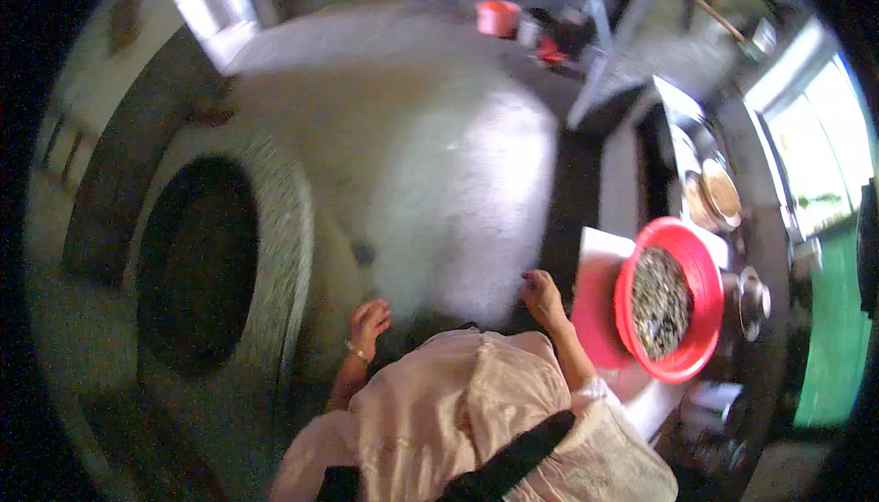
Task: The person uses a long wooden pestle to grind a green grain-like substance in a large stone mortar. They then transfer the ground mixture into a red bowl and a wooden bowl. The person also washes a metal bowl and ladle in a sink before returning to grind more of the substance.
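My left hand [370, 324], with a bracelet at the wrist, hangs in front of my body with its fingers loosely curled. It holds nothing that I can see. My right hand [542, 296] is in the air at the other side, its fingers bent; a small dark spot shows at the fingertips, and blur hides whether it is an object. To the right of that hand a red plastic basin [711, 296] stands on a pale surface, holding a heap of small greyish-brown pieces [660, 303] that I cannot name.
A large round dark opening with a pale raised rim [292, 227] lies on the left. Beyond the basin are woven-looking round items [720, 190] and a lidded pot [753, 303] by a window [817, 138]. A red bucket [498, 18] stands on the far floor. A green panel [831, 330] is at right.
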`<state>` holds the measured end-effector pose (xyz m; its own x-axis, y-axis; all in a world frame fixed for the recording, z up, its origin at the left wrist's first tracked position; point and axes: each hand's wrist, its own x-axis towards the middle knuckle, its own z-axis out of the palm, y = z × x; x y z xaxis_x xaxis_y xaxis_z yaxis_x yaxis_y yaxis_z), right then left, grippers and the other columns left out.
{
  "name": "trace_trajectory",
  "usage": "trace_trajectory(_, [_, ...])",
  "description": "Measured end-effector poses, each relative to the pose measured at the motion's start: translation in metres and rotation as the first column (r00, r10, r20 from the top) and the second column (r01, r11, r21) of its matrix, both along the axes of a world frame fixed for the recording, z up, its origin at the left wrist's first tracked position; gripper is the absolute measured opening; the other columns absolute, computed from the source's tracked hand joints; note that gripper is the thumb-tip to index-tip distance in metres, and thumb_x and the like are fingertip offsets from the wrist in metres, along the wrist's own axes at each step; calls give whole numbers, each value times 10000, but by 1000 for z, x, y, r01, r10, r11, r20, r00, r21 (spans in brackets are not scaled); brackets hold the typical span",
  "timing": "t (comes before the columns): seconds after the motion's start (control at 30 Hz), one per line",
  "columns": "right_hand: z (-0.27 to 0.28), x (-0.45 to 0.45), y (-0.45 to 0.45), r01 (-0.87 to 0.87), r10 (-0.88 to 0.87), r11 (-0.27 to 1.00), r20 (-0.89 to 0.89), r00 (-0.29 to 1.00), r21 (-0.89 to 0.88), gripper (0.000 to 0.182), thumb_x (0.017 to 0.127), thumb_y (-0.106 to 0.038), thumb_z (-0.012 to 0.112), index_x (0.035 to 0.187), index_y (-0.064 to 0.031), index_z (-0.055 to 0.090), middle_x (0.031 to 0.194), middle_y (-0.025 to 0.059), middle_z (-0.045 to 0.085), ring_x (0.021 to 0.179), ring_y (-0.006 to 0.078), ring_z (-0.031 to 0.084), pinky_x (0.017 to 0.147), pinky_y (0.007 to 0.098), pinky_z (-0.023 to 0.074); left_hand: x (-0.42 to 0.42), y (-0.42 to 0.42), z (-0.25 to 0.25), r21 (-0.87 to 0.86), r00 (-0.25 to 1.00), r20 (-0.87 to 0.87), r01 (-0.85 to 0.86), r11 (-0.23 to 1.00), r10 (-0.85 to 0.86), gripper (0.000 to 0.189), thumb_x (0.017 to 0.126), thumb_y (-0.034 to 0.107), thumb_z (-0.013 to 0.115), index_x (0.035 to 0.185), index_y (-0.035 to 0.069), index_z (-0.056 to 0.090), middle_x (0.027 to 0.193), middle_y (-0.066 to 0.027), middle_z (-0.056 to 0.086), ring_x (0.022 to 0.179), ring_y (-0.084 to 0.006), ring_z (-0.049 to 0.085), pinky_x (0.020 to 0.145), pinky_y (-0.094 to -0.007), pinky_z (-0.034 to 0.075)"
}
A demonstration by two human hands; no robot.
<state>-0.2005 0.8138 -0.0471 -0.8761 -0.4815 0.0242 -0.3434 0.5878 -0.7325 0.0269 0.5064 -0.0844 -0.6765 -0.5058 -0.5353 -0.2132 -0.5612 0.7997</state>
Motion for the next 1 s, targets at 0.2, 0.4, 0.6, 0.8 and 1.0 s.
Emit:
trace_trajectory(0.2, [21,-105,-12,149,-164,975,-80,983,-166,136,751,-108,623,794,-9,540,722,112,554,669,207,548,598,305,445,-108,-32,-31,-12,999,-15,44,999,-44,181,818,196,557,944,67,545,1009,-67,579,911,-213,557,732,-337,461])
trace_trajectory(0.4, [25,-185,-29,415,-403,876,101,910,-244,182,812,-170,574,802,5,526,656,91,528,601,134,485,567,277,421,-239,-117,-97,335,981,-30,192,922,-193,150,814,156,549,939,74,533,1014,-87,580,925,-247,550,671,-378,472])
trace_trajectory(0.6, [9,-262,-24,715,-676,684,243,696,-144,367,856,-265,528,587,-29,448,517,-29,350,510,63,328,444,260,302,-462,-174,-107,53,864,73,495,867,-498,256,777,226,608,987,111,519,949,-42,566,873,-196,535,692,-328,431])
trace_trajectory(0.8, [45,-318,1,893,-863,386,250,439,-233,251,798,-196,602,667,0,516,548,1,412,542,83,384,492,253,351,-674,-127,-19,-160,725,37,684,712,-688,214,793,198,589,977,113,520,938,-19,561,839,-161,531,689,-310,432])
trace_trajectory(1.0, [37,-367,151,904,-965,245,-179,192,-351,403,762,-179,638,1112,-39,495,920,84,541,842,181,527,763,281,435,-807,-54,-45,-56,575,-26,816,576,-817,223,797,177,577,997,100,514,974,-30,553,873,-172,532,720,-318,428])
